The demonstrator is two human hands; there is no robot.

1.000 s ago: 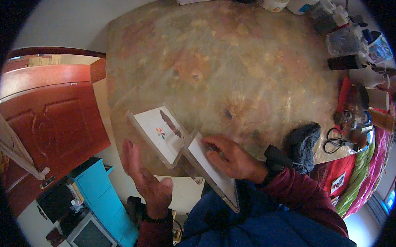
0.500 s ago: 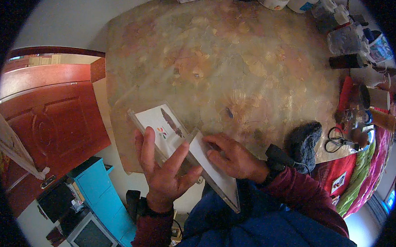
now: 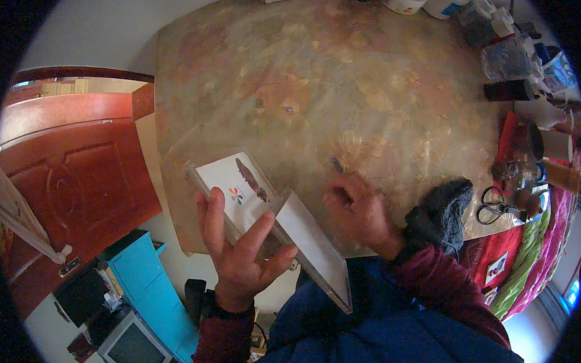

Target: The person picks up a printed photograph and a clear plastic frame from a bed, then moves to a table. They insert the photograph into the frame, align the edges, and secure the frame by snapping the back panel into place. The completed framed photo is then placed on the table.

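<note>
My left hand [image 3: 245, 264] holds an opened clear plastic case [image 3: 330, 277] at an angle over the table's near edge, its fingers spread along the case's near side and the thumb by the hinge. One half of the case shows a white insert [image 3: 220, 178] with a dark feather-like shape and a small colourful petal mark; the other half is plain white. My right hand [image 3: 363, 211] is apart from the case, above the table to its right. Its fingers look curled but are smeared by motion. Beyond its fingertips a small dark spot [image 3: 336, 164] shows on the table.
The patterned table cover [image 3: 266, 66] spreads ahead. Along its right side stand tubs, jars and a black cylinder [image 3: 510, 90]. Scissors [image 3: 496, 208] and a dark fuzzy item [image 3: 453, 203] lie at the near right. A blue cabinet [image 3: 142, 279] stands low left, by a red door [image 3: 76, 165].
My right hand has lifted off the plain half of the case and moved right and away over the table. My left hand and the case have barely moved.
</note>
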